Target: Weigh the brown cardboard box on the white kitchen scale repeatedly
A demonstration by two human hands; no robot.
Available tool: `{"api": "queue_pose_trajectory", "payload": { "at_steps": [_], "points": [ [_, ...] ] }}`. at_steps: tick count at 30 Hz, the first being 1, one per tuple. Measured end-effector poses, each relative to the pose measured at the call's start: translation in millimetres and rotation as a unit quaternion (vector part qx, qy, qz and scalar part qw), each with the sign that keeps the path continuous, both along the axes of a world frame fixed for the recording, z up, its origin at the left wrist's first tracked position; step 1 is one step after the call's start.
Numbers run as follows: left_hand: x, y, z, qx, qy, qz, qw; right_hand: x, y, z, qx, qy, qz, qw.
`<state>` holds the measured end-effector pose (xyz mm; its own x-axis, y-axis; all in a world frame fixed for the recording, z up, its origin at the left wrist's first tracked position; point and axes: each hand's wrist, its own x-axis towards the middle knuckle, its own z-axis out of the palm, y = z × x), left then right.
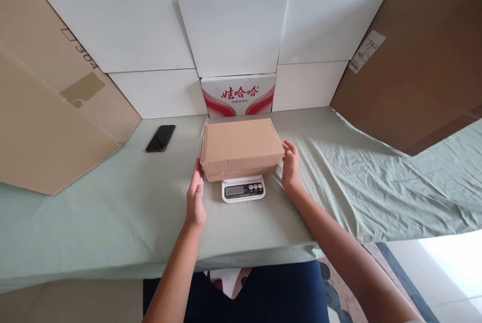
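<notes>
A closed brown cardboard box (241,144) sits over a white digital kitchen scale (244,190), covering its weighing plate. The scale's grey display and round buttons show in front of the box; no reading can be made out. My left hand (196,195) is against the box's left side, with the fingers reaching back along it and partly hidden. On the other side, my right hand (290,166) has its fingers at the right front corner, slightly bent. Between them, the two hands hold the box from both sides.
A black phone (161,138) lies on the green cloth (113,212) to the left. Behind stand white boxes (233,34) and a red-and-white printed carton (238,96). Large brown cardboard panels flank the table, left (48,112) and right (417,72).
</notes>
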<state>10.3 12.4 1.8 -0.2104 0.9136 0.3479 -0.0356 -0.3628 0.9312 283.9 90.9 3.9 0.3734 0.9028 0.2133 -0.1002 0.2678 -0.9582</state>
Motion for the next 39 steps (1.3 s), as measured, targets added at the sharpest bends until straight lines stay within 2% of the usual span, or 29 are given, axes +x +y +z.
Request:
{"api": "queue_pose_trajectory", "payload": {
  "at_steps": [5,8,11,13,15,17,20,23,27,31,34,37,39],
  "points": [
    [2.7,-5.6,-1.4,0.001,0.022,-0.028,0.999,-16.0,-28.0,8.5,0.034,-0.029,0.093,0.995],
    [4.7,-2.4,8.7,0.002,0.048,-0.049,0.998,-27.3,-32.2,16.1,0.039,-0.031,0.119,0.992],
    [3.7,16.8,33.2,0.021,0.061,-0.061,0.996,-34.2,-11.8,29.1,0.062,-0.040,0.105,0.992],
    [1.6,42.5,49.0,0.026,0.077,-0.067,0.994,-37.0,14.6,39.1,0.087,-0.050,0.091,0.991],
    [-0.8,75.7,55.5,0.010,0.081,-0.072,0.994,-40.0,45.2,45.8,0.121,-0.067,0.075,0.988],
    [-2.6,109.2,49.9,0.000,0.067,-0.059,0.996,-44.5,73.3,45.7,0.132,-0.074,0.073,0.986],
    [-4.0,144.5,27.8,-0.021,0.032,-0.035,0.999,-51.7,99.8,33.2,0.108,-0.049,0.089,0.989],
    [-4.5,156.1,7.8,-0.044,-0.014,-0.023,0.999,-55.2,106.7,17.7,0.082,-0.034,0.098,0.991],
    [-3.9,155.3,-3.2,-0.058,-0.038,-0.030,0.997,-55.8,105.1,10.7,0.056,-0.042,0.102,0.992],
    [-9.7,158.2,-3.9,-0.073,-0.029,-0.026,0.997,-54.0,108.4,9.2,0.048,-0.046,0.101,0.993],
    [-29.3,160.3,3.0,-0.082,-0.034,0.041,0.995,-43.3,112.3,4.2,0.034,-0.014,0.065,0.997],
    [-56.3,156.8,14.3,-0.072,-0.092,0.124,0.985,-24.6,114.8,-0.5,0.011,0.030,-0.005,0.999],
    [-69.1,152.6,20.5,-0.074,-0.114,0.146,0.980,-13.8,115.9,-2.1,-0.004,0.051,-0.037,0.998]
  ]
}}
